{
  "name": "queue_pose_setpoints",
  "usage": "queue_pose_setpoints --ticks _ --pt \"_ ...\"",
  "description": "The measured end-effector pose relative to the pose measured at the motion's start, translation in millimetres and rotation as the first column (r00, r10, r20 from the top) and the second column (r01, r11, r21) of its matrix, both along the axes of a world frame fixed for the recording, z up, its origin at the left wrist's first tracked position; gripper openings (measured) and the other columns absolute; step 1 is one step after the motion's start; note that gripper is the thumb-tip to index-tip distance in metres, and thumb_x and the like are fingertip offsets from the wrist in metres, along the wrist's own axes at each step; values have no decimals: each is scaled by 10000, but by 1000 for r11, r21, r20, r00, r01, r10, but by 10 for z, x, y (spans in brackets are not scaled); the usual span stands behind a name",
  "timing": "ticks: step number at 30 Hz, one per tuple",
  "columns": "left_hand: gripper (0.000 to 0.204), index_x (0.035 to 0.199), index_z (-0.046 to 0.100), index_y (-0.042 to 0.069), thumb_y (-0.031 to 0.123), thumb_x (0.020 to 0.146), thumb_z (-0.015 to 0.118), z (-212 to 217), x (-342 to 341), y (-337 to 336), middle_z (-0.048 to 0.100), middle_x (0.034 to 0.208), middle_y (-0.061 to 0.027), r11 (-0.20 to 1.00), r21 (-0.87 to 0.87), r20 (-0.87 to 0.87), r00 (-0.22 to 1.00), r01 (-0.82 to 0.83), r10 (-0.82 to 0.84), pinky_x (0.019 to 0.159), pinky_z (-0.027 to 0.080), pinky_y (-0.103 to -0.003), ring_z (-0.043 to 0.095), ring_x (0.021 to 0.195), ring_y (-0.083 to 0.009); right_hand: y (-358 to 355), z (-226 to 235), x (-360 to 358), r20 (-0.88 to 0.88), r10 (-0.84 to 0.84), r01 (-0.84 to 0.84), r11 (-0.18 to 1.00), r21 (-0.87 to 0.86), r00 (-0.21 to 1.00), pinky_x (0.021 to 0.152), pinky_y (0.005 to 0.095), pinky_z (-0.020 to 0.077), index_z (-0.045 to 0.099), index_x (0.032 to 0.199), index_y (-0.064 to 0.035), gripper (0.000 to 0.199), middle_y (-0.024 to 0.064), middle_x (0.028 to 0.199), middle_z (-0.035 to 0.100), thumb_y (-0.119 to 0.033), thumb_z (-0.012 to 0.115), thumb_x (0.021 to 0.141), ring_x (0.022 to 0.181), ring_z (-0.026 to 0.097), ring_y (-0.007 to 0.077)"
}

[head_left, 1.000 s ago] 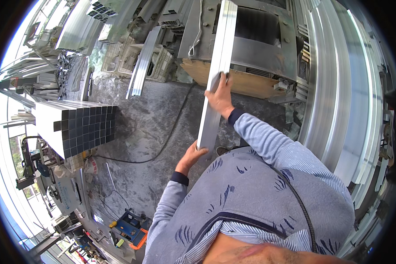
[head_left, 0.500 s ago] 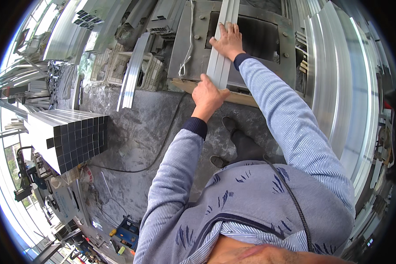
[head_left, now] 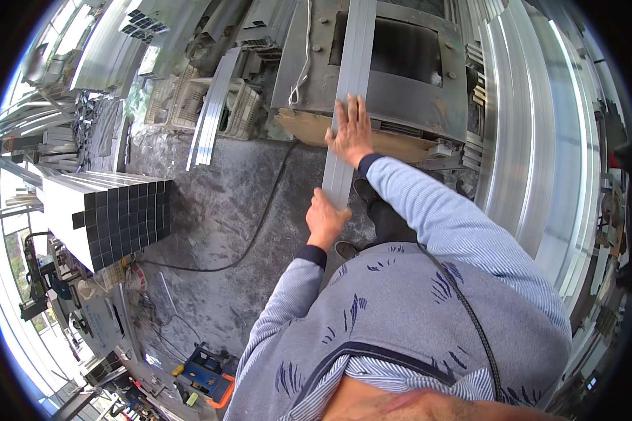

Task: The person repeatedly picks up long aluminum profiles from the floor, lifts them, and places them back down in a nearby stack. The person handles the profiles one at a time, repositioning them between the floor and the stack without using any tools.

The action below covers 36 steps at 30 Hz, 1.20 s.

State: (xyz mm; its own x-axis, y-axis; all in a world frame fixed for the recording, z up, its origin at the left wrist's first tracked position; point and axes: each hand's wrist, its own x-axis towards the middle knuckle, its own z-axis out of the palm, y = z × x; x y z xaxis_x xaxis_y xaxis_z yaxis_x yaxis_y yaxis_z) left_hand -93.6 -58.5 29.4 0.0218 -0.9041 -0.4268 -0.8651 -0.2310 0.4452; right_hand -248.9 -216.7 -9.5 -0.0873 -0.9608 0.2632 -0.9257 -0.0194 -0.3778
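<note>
A long grooved aluminium profile (head_left: 356, 59) runs from the far edge of the view toward me, lying across a dark metal machine table (head_left: 400, 95) and jutting past its near edge. My left hand (head_left: 324, 219) is closed around the profile's near end, which is over the floor. Farther along, my right hand (head_left: 352, 132) lies on the top face close to the table edge, its fingers stretched out and its thumb at the left side. The palm side of both hands is hidden.
A wooden board (head_left: 305, 128) edges the table front, and a white cord (head_left: 302, 74) lies on its top. Plastic crates (head_left: 242, 112) stand left. Stacked square tubes (head_left: 130, 217) are at far left, long metal sheets (head_left: 519, 126) at right. A black cable (head_left: 267, 210) crosses the floor.
The profile has slid toward me, its near end now well past the table edge. Both hands have come nearer my body, and the right hand's spread fingers have straightened along the profile.
</note>
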Motion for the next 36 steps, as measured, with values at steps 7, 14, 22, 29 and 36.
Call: queue_pose_setpoints --ticks 7,14,22,29,36 --pt "708 1236 486 -5 337 779 905 -332 637 1332 701 1186 -286 998 43 48 998 -38 35 935 607 -575 733 1078 -514 1340 -183 637 -19 84 -81 989 121 996 1241 593 346 378 1700 -36 927 273 1772 210 -437 727 941 1669 126 520" --pt "714 1207 487 10 403 793 916 -514 1048 2225 683 1136 -288 995 18 37 995 -93 92 884 595 -600 718 1044 -532 2203 -380 951 10 217 -213 943 254 976 1210 647 300 216 1759 -37 1066 307 1794 55 -505 748 964 1659 35 567" --pt "709 1212 490 -4 362 784 920 -506 783 1614 686 1135 -292 1000 -13 46 999 -26 27 875 600 -596 722 1036 -526 1648 -336 700 47 167 -171 978 120 985 1228 710 286 204 1761 -40 1084 313 1803 89 -476 759 938 1658 98 571" --pt "760 1245 495 -25 358 750 928 -1 -130 -535 731 1156 -308 990 -129 18 998 59 -57 922 629 -573 755 1047 -511 -511 82 -250 -18 37 -36 999 30 999 1231 814 289 376 1708 -87 908 248 1789 218 -489 700 961 1683 150 483" --pt "823 1279 495 -62 415 755 915 538 -912 -2063 768 1147 -331 981 -138 39 990 137 -133 937 637 -534 780 1073 -486 -2135 362 -1110 -238 -48 65 996 66 970 1251 786 214 394 1735 -184 877 163 1789 295 -621 592 1002 1690 183 346"
